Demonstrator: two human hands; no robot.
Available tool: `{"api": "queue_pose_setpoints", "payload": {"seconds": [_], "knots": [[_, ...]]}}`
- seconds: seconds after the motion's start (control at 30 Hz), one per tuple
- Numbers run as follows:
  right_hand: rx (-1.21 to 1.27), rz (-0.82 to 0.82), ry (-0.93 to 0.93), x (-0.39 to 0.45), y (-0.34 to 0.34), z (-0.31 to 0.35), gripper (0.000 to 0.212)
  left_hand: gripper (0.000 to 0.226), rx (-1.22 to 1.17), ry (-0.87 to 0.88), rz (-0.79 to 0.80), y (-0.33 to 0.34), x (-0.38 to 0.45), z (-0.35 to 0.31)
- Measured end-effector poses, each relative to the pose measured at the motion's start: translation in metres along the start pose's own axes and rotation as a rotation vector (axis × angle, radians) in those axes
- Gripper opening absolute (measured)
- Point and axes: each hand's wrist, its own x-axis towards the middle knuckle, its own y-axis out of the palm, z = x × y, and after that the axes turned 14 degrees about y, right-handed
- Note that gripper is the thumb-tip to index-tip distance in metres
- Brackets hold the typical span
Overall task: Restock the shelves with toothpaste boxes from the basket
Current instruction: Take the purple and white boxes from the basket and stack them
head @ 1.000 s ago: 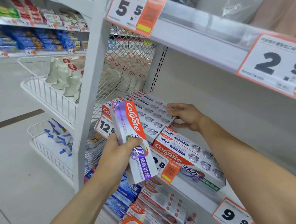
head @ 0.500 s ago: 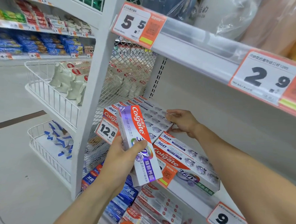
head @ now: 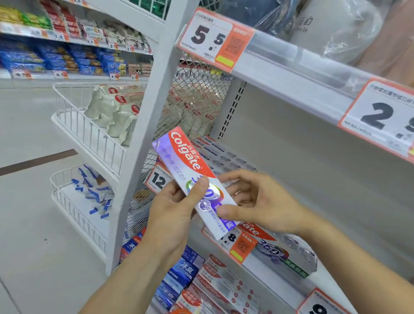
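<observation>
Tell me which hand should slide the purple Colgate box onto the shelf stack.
Left, probably. The left hand grips the purple Colgate box, thumb across its face, just in front of the shelf stack. The right hand only pinches the box's lower end.

left hand [head: 172, 211] grips toothpaste box [head: 190, 170] | right hand [head: 254, 204] pinches its lower end | before shelf [head: 278, 279]
</observation>
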Motion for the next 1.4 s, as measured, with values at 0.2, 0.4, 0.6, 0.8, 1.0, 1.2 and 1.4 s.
{"api": "queue_pose_setpoints", "payload": {"seconds": [0.2, 0.4, 0.6, 0.8, 1.0, 1.2, 1.4], "knots": [[-0.024, -0.331, -0.127, 0.009, -0.038, -0.002, 0.045, 0.069, 0.767, 0.283, 0.111, -0.003, -0.009, 0.011], [-0.035, -0.737, -0.072, 0.08, -0.092, -0.035, 0.041, 0.065, 1.287, 0.612, 0.49, -0.017, -0.009, 0.052], [-0.009, -0.577, 0.096, 0.113, -0.097, -0.07, 0.044, 0.066, 1.382, 0.55, 0.62, -0.019, -0.01, 0.06], [0.185, -0.431, 0.134, 0.103, -0.096, -0.073, 0.042, 0.069, 1.369, 0.52, 0.616, -0.015, -0.009, 0.057], [0.132, -0.462, 0.115, 0.101, -0.092, -0.071, 0.048, 0.072, 1.377, 0.475, 0.637, -0.012, -0.011, 0.054], [0.141, -0.457, 0.103, 0.103, -0.088, -0.072, 0.049, 0.07, 1.332, 0.477, 0.63, -0.013, -0.011, 0.054], [0.143, -0.455, 0.096, 0.1, -0.086, -0.073, 0.05, 0.068, 1.309, 0.472, 0.624, -0.011, -0.011, 0.053]]}}
